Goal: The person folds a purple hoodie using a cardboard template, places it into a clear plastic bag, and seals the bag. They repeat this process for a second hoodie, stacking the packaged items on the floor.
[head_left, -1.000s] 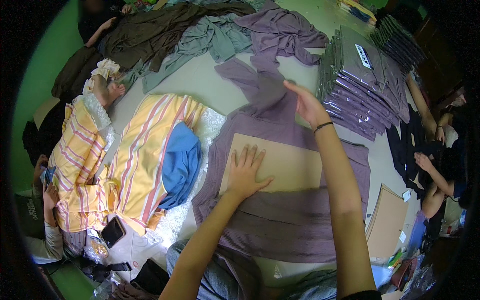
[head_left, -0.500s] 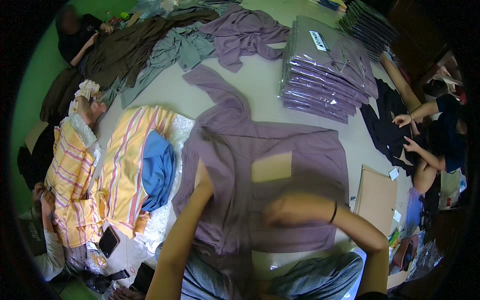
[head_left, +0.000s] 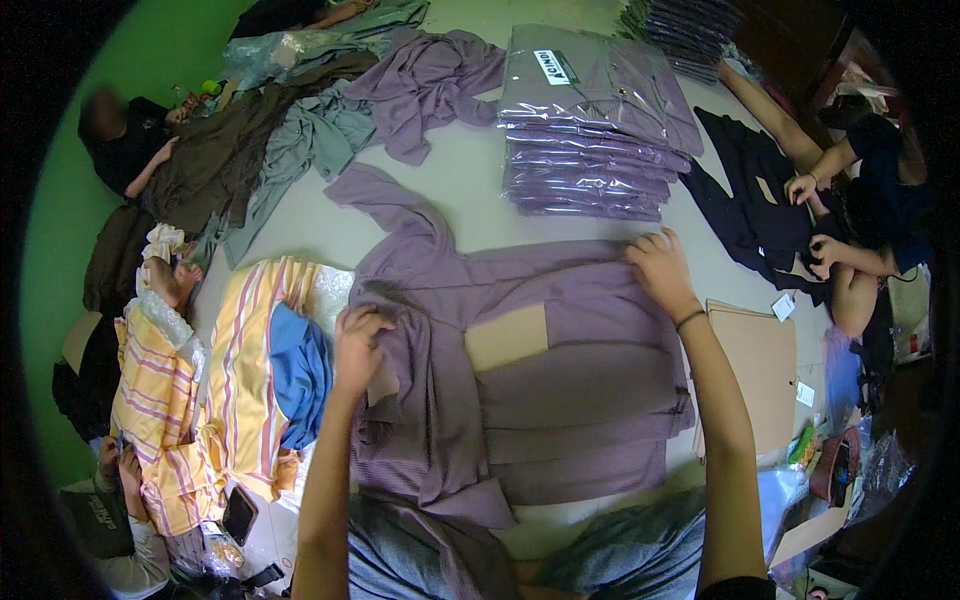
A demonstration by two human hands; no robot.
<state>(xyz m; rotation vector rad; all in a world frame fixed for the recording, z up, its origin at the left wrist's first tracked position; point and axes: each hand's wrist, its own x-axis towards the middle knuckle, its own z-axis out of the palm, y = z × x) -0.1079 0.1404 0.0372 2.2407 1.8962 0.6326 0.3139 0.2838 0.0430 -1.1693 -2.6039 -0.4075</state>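
Observation:
A mauve ribbed shirt (head_left: 580, 405) lies partly folded on the pale floor in front of my knees, one sleeve stretching away at the far left. On top of it shows a tan cardboard piece (head_left: 507, 336), its edges partly under the fabric. My left hand (head_left: 361, 350) is at the shirt's left side, fingers curled into the cloth, and a second bit of tan card shows just beside it. At the far right corner my right hand (head_left: 661, 270) has its fingers closed over the folded edge.
Beyond the shirt stands a stack of plastic-wrapped mauve garments (head_left: 600, 130). Tan cardboard sheets (head_left: 750, 380) lie at the right. Yellow striped cloth (head_left: 245, 370) and blue fabric (head_left: 300, 370) are at the left, near a phone (head_left: 239, 515). Co-workers handle a black garment (head_left: 760, 200) and other clothes.
My right hand has gone from low over the shirt's middle to its far right corner. My left hand, formerly under the cloth, now shows on top at the left edge. The view has shifted.

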